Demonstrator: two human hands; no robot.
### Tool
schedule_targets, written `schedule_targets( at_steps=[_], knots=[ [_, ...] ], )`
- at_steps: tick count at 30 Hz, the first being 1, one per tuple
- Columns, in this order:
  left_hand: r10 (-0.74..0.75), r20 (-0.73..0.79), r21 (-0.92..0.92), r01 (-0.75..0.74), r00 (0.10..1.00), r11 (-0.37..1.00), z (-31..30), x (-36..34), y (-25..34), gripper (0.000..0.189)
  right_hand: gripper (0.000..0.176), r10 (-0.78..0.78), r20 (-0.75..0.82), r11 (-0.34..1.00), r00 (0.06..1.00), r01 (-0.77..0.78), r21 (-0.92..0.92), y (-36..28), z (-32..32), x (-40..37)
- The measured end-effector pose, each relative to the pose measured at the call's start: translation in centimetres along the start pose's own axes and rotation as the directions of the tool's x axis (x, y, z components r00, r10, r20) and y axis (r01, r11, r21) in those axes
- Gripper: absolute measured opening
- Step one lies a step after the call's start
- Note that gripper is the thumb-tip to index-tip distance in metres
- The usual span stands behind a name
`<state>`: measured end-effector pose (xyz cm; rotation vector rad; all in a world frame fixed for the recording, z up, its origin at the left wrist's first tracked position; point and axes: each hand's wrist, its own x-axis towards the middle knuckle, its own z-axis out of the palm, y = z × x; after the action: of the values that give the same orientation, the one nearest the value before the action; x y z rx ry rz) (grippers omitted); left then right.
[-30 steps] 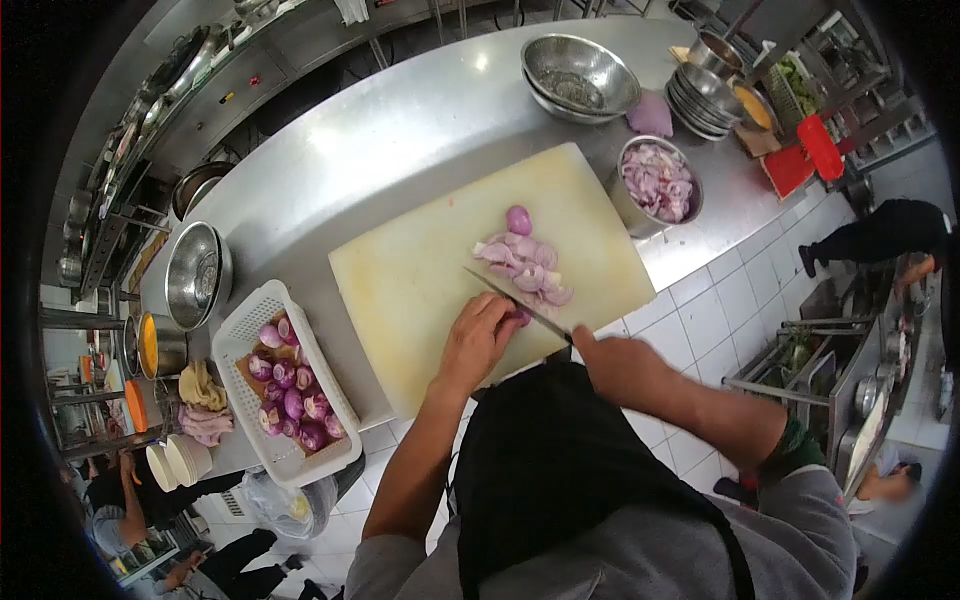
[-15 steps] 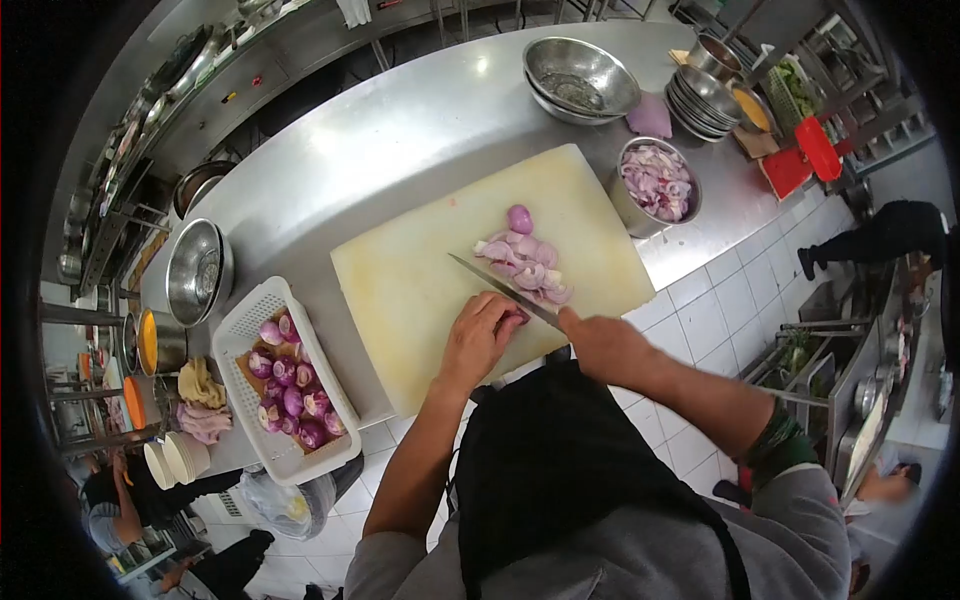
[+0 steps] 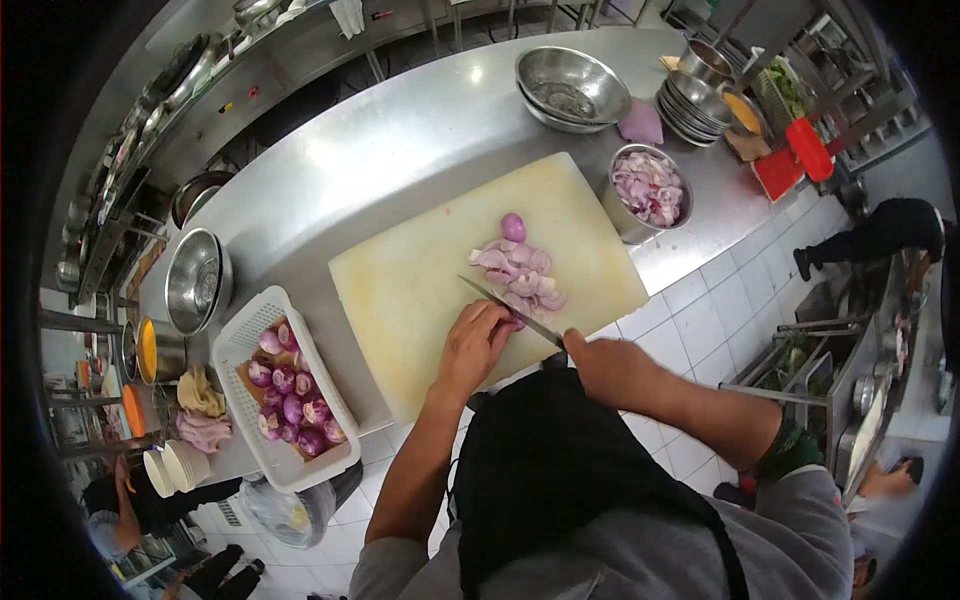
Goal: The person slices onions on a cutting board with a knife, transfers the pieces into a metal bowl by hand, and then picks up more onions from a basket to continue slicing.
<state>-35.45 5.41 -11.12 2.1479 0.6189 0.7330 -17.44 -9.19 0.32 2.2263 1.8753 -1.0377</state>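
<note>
My right hand (image 3: 608, 368) grips the handle of a kitchen knife (image 3: 520, 319) whose blade slants up and left over the near edge of a pale cutting board (image 3: 400, 300). With curled fingers, my left hand (image 3: 474, 345) holds a piece of red onion (image 3: 517, 322) against the board, right beside the blade; most of that piece is covered by my fingers and the knife. Just beyond the blade lies a heap of onion slices (image 3: 522, 268). One peeled purple onion (image 3: 513, 228) sits at the heap's far end.
A white plastic basket (image 3: 228, 385) of red onions stands left of the board. At the right is a metal pot (image 3: 622, 215) full of sliced onion. Nested steel bowls (image 3: 600, 75) sit behind it, more bowls (image 3: 190, 265) at left. A person (image 3: 880, 235) is at far right.
The knife and right hand have moved slightly down toward me, with the blade still against the onion piece. My left hand keeps its hold. The whole view has shifted a little.
</note>
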Motion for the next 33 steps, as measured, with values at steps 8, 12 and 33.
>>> schedule_targets(
  at_steps=[8,12,33],
  knots=[
    [0.035,0.062,0.120,-0.042,0.997,0.992,-0.8,0.6,0.7,0.017,0.027,-0.165,-0.125,0.982,0.978,0.151,-0.114,4.3,3.2,5.4],
    [-0.303,0.039,0.352,0.271,0.952,0.896,-0.5,0.0,1.4,0.017,0.029,-0.153,-0.037,0.987,0.987,0.155,0.032,4.2,0.9,5.2],
    [-0.059,0.075,0.048,0.056,0.995,0.997,-0.4,-0.4,-0.9,0.021,0.019,-0.040,-0.013,0.994,0.999,0.038,-0.101,2.3,2.6,3.9]
  ],
)
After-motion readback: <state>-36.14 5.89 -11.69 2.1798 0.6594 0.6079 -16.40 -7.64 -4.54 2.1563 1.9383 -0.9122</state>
